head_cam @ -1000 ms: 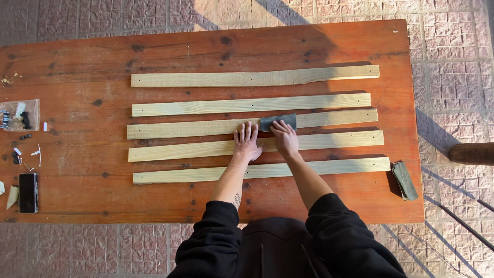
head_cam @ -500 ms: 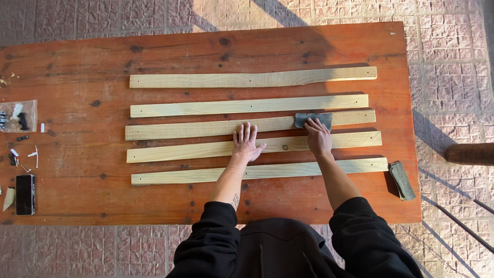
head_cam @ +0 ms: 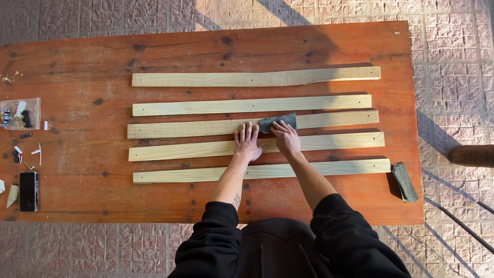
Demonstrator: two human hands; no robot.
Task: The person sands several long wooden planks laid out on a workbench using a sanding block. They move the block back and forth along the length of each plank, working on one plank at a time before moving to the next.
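Several long pale wooden slats lie side by side across a red-brown wooden table [head_cam: 77,195]. My left hand [head_cam: 247,144] lies flat, fingers spread, pressing on the middle slat [head_cam: 180,128] and the slat below it [head_cam: 175,151]. Just to its right, my right hand [head_cam: 285,139] presses a dark grey piece of sandpaper [head_cam: 278,122] onto the middle slat. Both sleeves are black.
A folded dark sanding block [head_cam: 404,181] lies at the table's right edge. At the left edge are a clear bag of small hardware [head_cam: 19,113], loose screws [head_cam: 23,149] and a black phone [head_cam: 29,191]. Paved ground surrounds the table; a wooden post [head_cam: 471,155] juts in right.
My right hand slid the sandpaper right along the middle slat half a second ago, then back left to beside my left hand. The left hand stayed put.
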